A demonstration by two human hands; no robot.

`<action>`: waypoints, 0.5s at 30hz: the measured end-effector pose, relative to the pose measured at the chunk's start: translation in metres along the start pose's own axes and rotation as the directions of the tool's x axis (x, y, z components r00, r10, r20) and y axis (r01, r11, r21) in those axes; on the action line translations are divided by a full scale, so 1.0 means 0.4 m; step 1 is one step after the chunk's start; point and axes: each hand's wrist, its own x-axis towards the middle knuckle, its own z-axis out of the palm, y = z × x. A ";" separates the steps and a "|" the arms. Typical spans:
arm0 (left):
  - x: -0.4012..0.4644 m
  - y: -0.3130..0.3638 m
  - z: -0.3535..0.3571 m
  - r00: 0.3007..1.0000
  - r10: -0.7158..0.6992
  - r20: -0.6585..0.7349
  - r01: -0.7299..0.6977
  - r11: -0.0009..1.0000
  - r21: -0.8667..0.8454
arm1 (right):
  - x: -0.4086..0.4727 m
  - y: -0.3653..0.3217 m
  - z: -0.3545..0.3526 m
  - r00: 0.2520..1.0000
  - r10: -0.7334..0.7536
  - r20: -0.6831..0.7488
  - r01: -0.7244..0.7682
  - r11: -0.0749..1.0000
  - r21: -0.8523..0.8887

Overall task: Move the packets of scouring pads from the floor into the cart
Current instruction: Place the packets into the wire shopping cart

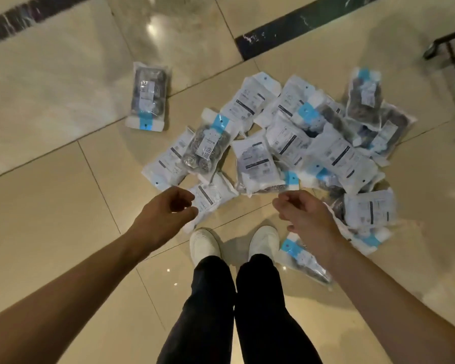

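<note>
Several clear packets of steel scouring pads with blue-and-white headers lie in a loose pile (307,143) on the tiled floor ahead of my feet. One packet (148,97) lies apart at the upper left. My left hand (166,214) hangs above the floor with fingers loosely curled, just left of a white packet (210,198), holding nothing. My right hand (304,216) hovers over the near right side of the pile, fingers loosely curled, also holding nothing. Another packet (304,261) lies under my right forearm.
My two white shoes (204,244) stand just in front of the pile. A dark metal frame with a wheel (447,48), possibly the cart, shows at the upper right edge. Dark marble strips cross the glossy beige floor (50,206).
</note>
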 end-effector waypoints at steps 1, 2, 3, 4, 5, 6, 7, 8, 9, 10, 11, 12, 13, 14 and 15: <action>0.071 -0.034 0.037 1.000 0.006 -0.007 -0.006 1.000 0.021 | 0.076 0.028 0.026 1.000 -0.017 -0.015 0.017 1.000 -0.015; 0.140 -0.067 0.072 1.000 0.014 -0.012 -0.013 0.999 0.050 | 0.149 0.054 0.057 0.999 -0.028 -0.033 0.027 0.999 -0.019; 0.204 -0.098 0.107 1.000 0.016 -0.017 -0.014 0.997 0.074 | 0.213 0.078 0.085 0.998 -0.033 -0.053 0.031 0.999 -0.038; 0.267 -0.127 0.146 1.000 0.021 -0.014 -0.020 0.995 0.096 | 0.270 0.100 0.103 0.996 -0.053 -0.071 0.048 0.996 -0.070; 0.332 -0.157 0.184 0.999 0.036 -0.003 -0.035 0.991 0.126 | 0.328 0.123 0.115 0.993 -0.077 -0.084 0.069 0.993 -0.095; 0.392 -0.185 0.220 0.998 0.057 0.007 -0.057 0.983 0.172 | 0.384 0.142 0.125 0.991 -0.101 -0.092 0.091 0.990 -0.108; 0.450 -0.211 0.247 0.997 0.077 0.008 -0.077 0.972 0.224 | 0.437 0.158 0.135 0.988 -0.125 -0.094 0.113 0.985 -0.127; 0.504 -0.239 0.267 0.997 0.081 -0.009 -0.076 0.960 0.268 | 0.489 0.175 0.145 0.983 -0.153 -0.102 0.136 0.978 -0.157; 0.551 -0.264 0.281 0.996 0.076 -0.044 -0.060 0.955 0.292 | 0.542 0.190 0.154 0.974 -0.189 -0.124 0.164 0.968 -0.188; 0.593 -0.289 0.291 0.995 0.057 -0.086 -0.028 0.951 0.308 | 0.590 0.200 0.159 0.961 -0.229 -0.156 0.193 0.957 -0.215; 0.631 -0.316 0.298 0.991 0.037 -0.130 0.007 0.947 0.322 | 0.632 0.207 0.166 0.947 -0.259 -0.189 0.208 0.945 -0.251; 0.662 -0.342 0.302 0.986 0.017 -0.169 0.040 0.944 0.328 | 0.666 0.210 0.174 0.934 -0.285 -0.213 0.217 0.930 -0.296; 0.688 -0.368 0.307 0.979 0.007 -0.202 0.059 0.945 0.322 | 0.699 0.212 0.180 0.926 -0.302 -0.225 0.215 0.914 -0.344; 0.710 -0.392 0.308 0.974 0.002 -0.227 0.073 0.944 0.322 | 0.728 0.216 0.185 0.925 -0.301 -0.230 0.204 0.907 -0.369; 0.727 -0.411 0.308 0.972 -0.004 -0.233 0.084 0.939 0.332 | 0.756 0.225 0.190 0.928 -0.284 -0.239 0.182 0.910 -0.373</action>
